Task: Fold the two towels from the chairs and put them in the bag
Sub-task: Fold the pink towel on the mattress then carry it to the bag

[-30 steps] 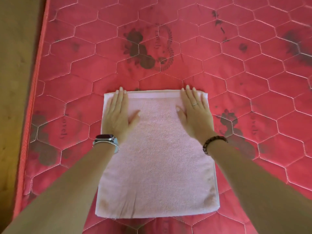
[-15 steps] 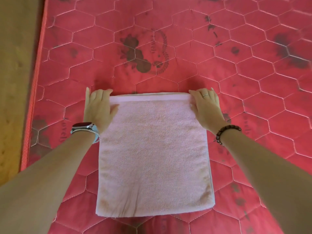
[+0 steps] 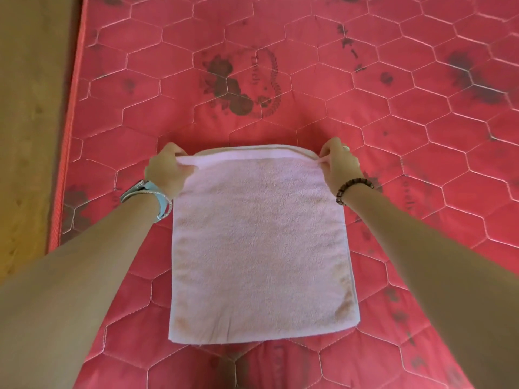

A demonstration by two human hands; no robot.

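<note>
A pale pink towel, folded into a rough rectangle, lies flat on the red quilted mattress. My left hand pinches its far left corner and my right hand pinches its far right corner. Both far corners are lifted slightly off the mattress, and a lower layer of towel shows under the raised edge. The near edge still lies flat. No second towel, bag or chair is in view.
The mattress has a hexagon stitch pattern with dark flower prints. Its left edge runs beside a wooden floor. A watch sits on my left wrist and a bead bracelet on my right.
My hands went from pressing flat on the towel's far part to its two far corners, then closed on them and raised the far edge a little.
</note>
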